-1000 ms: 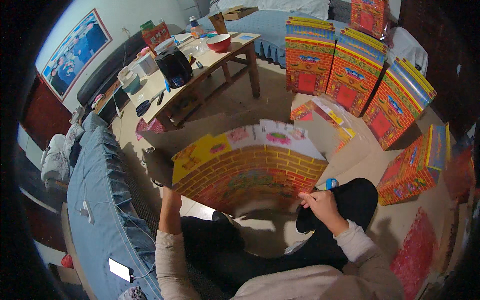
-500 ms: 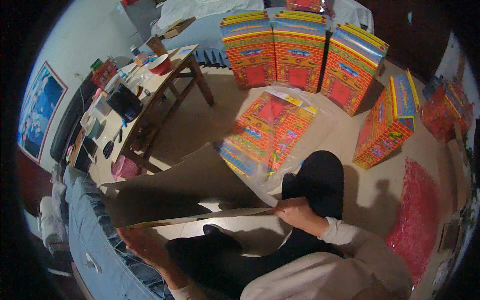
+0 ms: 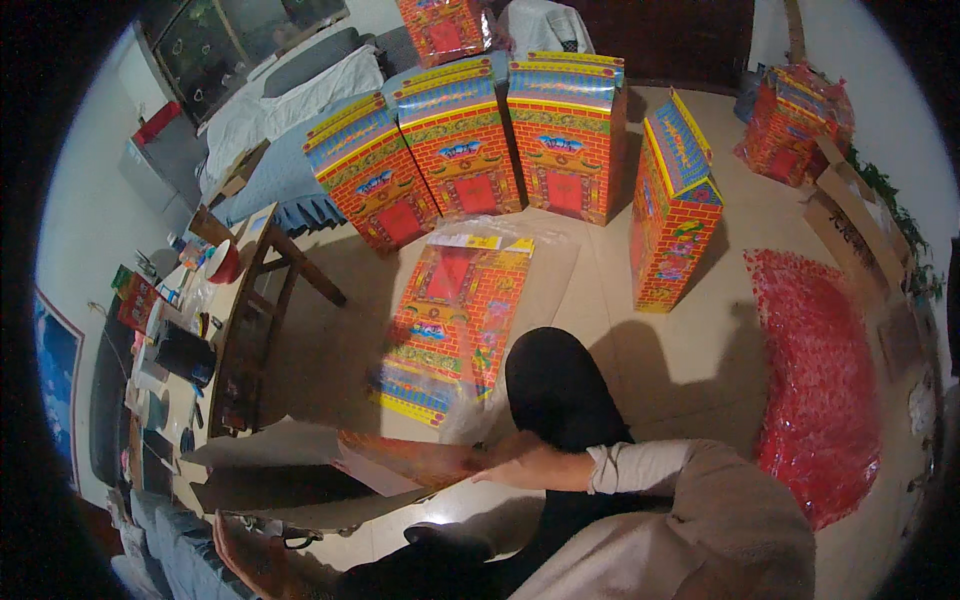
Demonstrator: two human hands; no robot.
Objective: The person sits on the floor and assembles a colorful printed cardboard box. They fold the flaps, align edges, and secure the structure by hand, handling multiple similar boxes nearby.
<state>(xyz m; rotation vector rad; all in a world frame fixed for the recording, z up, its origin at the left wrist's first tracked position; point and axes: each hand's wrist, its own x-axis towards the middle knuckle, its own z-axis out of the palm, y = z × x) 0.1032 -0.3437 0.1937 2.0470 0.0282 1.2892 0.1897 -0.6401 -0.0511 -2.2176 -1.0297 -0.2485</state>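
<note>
A folded cardboard sheet (image 3: 285, 452), plain grey inside with a red brick print on the part by my right hand, is held in front of my lap. My right hand (image 3: 535, 464) is closed on its right end. My left hand (image 3: 255, 562) is dim, closed at the sheet's lower left edge; its fingertips partly merge with the shadow. Beyond my knee, flat printed cardboard pieces (image 3: 450, 320) lie on the floor, partly under clear plastic film.
Assembled brick-print cardboard houses (image 3: 565, 150) stand beyond the flat pieces, one apart (image 3: 672, 225) to the right. Red plastic wrap (image 3: 815, 400) lies at right, near a brown carton (image 3: 855, 225). A cluttered table (image 3: 240, 300) stands at left, a blue-covered sofa (image 3: 285, 170) behind.
The view has swung to the right. The cardboard sheet has tilted and folded, so its printed face now shows near my right hand. Both hands stay at its ends.
</note>
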